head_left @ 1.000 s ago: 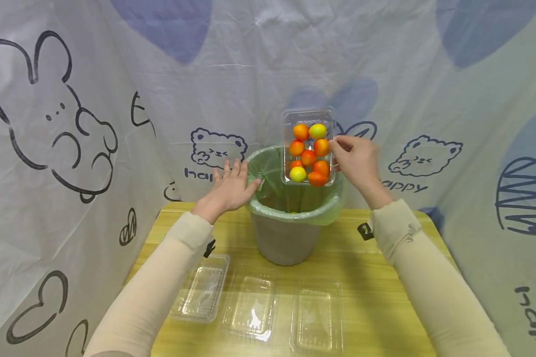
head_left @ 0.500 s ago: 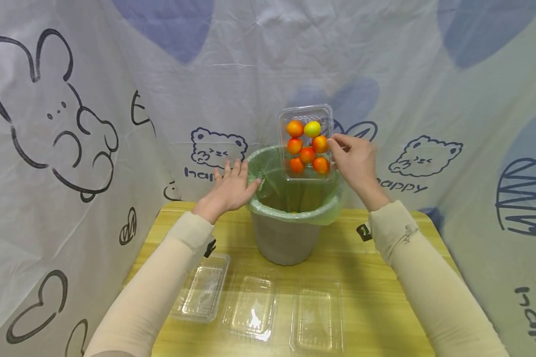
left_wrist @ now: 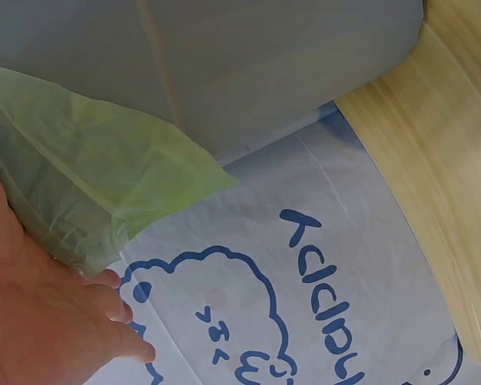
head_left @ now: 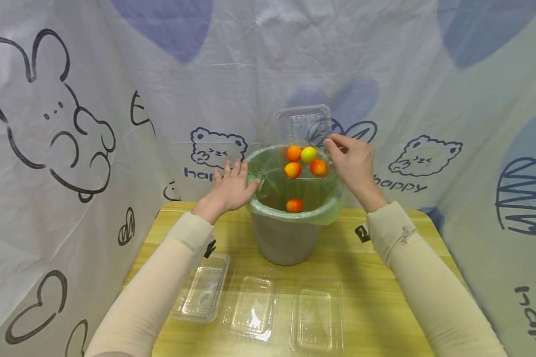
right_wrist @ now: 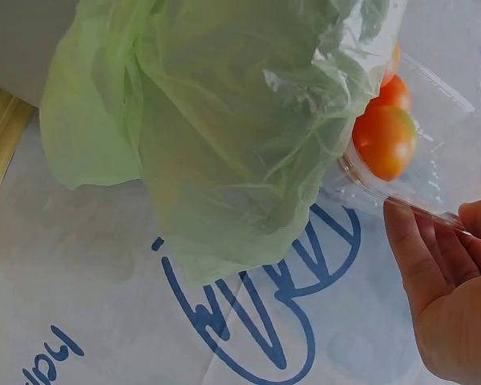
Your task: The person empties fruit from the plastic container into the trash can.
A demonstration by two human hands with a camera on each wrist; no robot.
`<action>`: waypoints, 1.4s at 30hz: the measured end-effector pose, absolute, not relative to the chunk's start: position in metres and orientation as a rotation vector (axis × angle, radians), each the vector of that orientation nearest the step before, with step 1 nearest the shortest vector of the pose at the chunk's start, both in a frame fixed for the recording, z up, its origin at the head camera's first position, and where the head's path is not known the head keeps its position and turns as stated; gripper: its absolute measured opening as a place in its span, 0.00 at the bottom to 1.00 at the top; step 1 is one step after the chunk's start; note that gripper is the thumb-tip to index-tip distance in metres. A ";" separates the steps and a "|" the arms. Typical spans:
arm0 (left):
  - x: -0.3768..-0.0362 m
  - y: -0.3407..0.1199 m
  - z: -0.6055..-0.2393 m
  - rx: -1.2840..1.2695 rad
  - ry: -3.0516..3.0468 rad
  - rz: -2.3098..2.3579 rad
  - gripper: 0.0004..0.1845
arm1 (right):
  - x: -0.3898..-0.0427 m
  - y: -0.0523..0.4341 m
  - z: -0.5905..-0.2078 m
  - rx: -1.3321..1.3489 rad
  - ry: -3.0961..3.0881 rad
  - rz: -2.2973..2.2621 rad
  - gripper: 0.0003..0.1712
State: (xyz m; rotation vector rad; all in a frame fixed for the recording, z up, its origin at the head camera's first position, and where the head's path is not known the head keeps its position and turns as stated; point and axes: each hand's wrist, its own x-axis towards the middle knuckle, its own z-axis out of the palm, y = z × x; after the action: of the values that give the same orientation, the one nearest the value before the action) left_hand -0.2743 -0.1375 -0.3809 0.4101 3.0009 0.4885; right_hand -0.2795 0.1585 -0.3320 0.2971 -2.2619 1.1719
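Note:
In the head view my right hand (head_left: 352, 161) pinches the right edge of a clear plastic container (head_left: 302, 118), which is steeply tilted above a grey bin (head_left: 288, 240). Several orange-red cherry tomatoes (head_left: 318, 168) and a yellow one (head_left: 308, 154) show at the container's lower part. Another red tomato (head_left: 294, 206) appears lower, inside the bin's opening. The right wrist view shows thumb and fingers on the container rim (right_wrist: 445, 212), partly behind the green bag (right_wrist: 224, 152). My left hand (head_left: 232, 187), fingers spread, rests at the left rim of the bin, touching its green liner (head_left: 326, 214).
Three clear plastic containers, at left (head_left: 201, 290), middle (head_left: 251, 305) and right (head_left: 317, 317), lie on the wooden table (head_left: 370, 297) in front of the bin. A patterned white curtain (head_left: 232, 89) encloses the back and both sides.
The right hand has tilted the container further. Its tomatoes have slid down and several have dropped out toward the bin. The left hand has stayed in place.

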 end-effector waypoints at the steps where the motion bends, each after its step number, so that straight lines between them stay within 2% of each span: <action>1: -0.274 -0.137 -0.381 0.408 3.001 0.489 0.45 | -0.279 0.159 -0.332 0.298 -2.263 1.171 0.15; 42: -0.274 -0.137 -0.379 0.390 2.999 0.498 0.45 | -0.277 0.158 -0.335 0.454 -2.055 1.006 0.12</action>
State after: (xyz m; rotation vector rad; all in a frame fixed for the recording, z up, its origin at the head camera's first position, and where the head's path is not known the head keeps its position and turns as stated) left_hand -0.2736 -0.1372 -0.3793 0.3897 2.9991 0.4976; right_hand -0.2771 0.1575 -0.3351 0.4536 -2.0554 1.0062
